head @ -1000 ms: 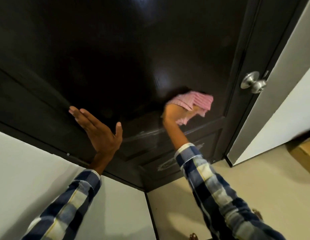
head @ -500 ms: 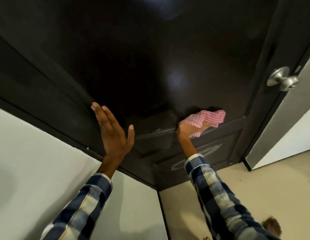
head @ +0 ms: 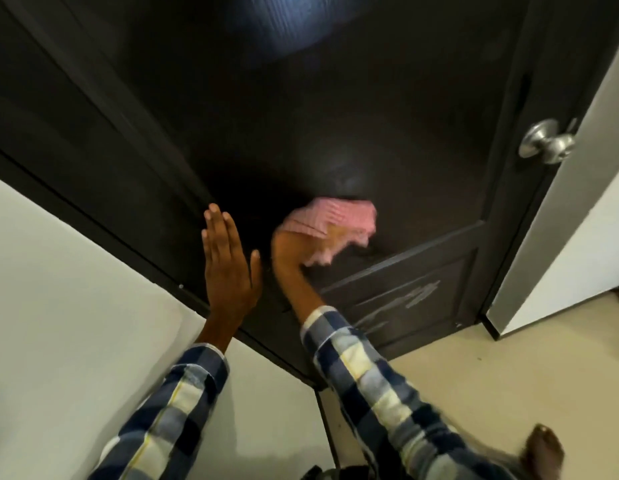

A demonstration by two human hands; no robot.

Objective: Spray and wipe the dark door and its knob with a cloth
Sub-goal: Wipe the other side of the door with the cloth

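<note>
The dark door (head: 335, 116) fills the upper view, glossy, with a recessed lower panel showing pale smear marks. Its silver knob (head: 547, 142) sits at the right edge. My right hand (head: 294, 247) presses a pink striped cloth (head: 335, 223) against the door just above the lower panel; the cloth covers most of the fingers. My left hand (head: 228, 261) lies flat on the door's left side with straight fingers, holding nothing.
A pale wall (head: 76, 306) runs along the left, beside the dark door frame (head: 93, 216). A white wall (head: 578, 220) stands right of the door. Beige floor (head: 491, 382) lies below, with a bare foot (head: 543, 452) at the bottom right.
My right hand has carried the cloth leftward and slightly up across the door, closer to my left hand. My left hand stays flat on the door.
</note>
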